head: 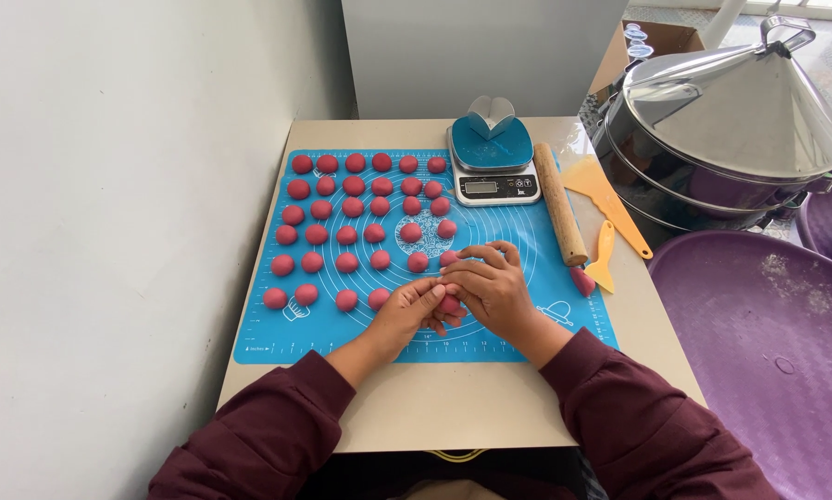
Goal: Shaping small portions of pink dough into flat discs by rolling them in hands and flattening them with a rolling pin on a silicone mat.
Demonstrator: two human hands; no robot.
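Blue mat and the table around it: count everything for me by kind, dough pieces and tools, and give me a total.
Pink dough balls lying on the mat: 34
Pink dough piece between left hand and right hand: 1
Rolling pin: 1
Pink dough lump beside it: 1
Orange scrapers: 2
Kitchen scale: 1
Total: 40

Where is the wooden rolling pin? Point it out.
In the head view, the wooden rolling pin lies on the right part of the blue baking mat, between the kitchen scale and the orange scrapers, beyond the right hand.
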